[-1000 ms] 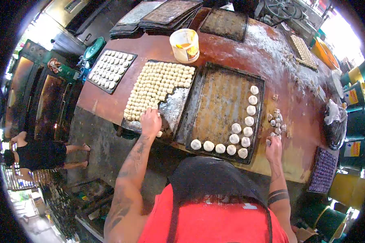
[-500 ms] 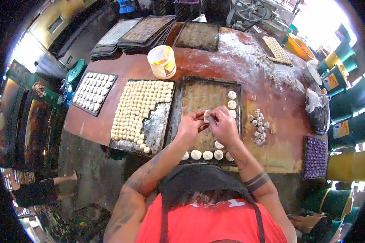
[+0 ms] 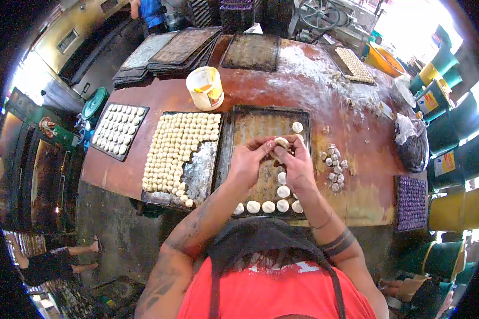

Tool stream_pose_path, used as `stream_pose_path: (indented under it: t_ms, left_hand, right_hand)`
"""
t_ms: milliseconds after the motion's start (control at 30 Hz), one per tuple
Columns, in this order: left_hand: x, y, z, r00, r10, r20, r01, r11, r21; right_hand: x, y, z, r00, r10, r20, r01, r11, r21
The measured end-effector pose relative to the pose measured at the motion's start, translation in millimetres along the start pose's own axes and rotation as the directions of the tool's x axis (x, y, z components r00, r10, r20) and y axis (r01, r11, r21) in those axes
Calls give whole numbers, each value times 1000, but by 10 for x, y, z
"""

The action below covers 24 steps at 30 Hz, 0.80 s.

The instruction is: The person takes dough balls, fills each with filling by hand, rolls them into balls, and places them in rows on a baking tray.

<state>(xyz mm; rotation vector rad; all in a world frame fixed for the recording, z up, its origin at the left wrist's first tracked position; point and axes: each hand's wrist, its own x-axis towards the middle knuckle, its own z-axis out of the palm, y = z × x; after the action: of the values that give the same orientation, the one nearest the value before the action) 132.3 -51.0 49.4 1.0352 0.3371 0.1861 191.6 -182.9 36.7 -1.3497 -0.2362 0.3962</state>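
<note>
Between my fingertips I pinch a small piece of dough (image 3: 281, 142), its rim folded up. My left hand (image 3: 249, 160) grips it from one side and my right hand (image 3: 299, 164) from the other. Both hands are over a dark baking tray (image 3: 245, 120), where round dough buns (image 3: 268, 207) line the near edge and part of the right side. To the left, a second tray (image 3: 201, 169) carries rows of small dough balls (image 3: 167, 150), with bare metal at its right. Small greyish lumps (image 3: 335, 169) lie loose on the table right of the baking tray.
A white bucket (image 3: 204, 89) stands behind the trays. Stacked trays (image 3: 183, 48) sit at the far left, and a tray of buns (image 3: 120, 130) at the left edge. A black plastic bag (image 3: 411, 146) and a tray of purple pieces (image 3: 411, 204) are at the right. Someone in blue (image 3: 153, 16) stands beyond.
The dough between my fingers has turned and now looks cupped. My hands have moved slightly up and right over the tray. The view has shifted a little.
</note>
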Motion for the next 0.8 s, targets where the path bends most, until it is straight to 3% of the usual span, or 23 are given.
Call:
stream_pose_path:
  t_ms: [100, 133, 167, 233, 300, 367, 400, 500, 600, 700, 733, 800]
  left_hand:
    - [-14, 0, 20, 978, 209, -27, -183, 906, 382]
    - [-54, -56, 53, 955, 297, 0, -264, 850, 455]
    - [-77, -113, 84, 925, 377, 32, -338, 783, 523]
    - [-41, -115, 117, 967, 250, -37, -240, 954, 180]
    - [15, -13, 115, 999, 27, -17, -30, 987, -157]
    - [200, -134, -156, 987, -118, 109, 139, 966, -220]
    - [197, -113, -199, 980, -157, 122, 180, 963, -203]
    - [124, -51, -214, 972, -222, 74, 226, 972, -58]
    - [2, -57, 13, 936, -221, 273, 270, 950, -155]
    - [45, -193, 5, 913, -204, 353, 332, 876, -350]
    - [37, -227, 21, 912, -261, 318, 363, 875, -321]
    - [7, -289, 80, 900, -366, 236, 423, 863, -277]
  right_hand:
    - [-19, -142, 13, 997, -68, 23, 66, 993, 95]
    - [14, -149, -62, 968, -250, -29, 229, 920, -318]
    - [20, -170, -57, 931, -364, 5, 323, 819, -475]
    - [-4, -283, -1, 826, -549, 127, 456, 521, -722]
    - [-41, -303, -3, 811, -542, 222, 526, 508, -682]
    - [-4, -167, -101, 793, -522, 313, 576, 479, -662]
    - [3, -237, -110, 814, -462, 352, 557, 452, -696]
    - [2, -401, -51, 774, -498, 391, 624, 493, -607]
    - [167, -356, -119, 722, -406, 561, 681, 563, -469]
    - [241, -326, -190, 704, -365, 609, 686, 570, -452]
    - [251, -221, -216, 719, -431, 546, 691, 527, -495]
    - [193, -107, -203, 875, -387, 292, 484, 671, -561]
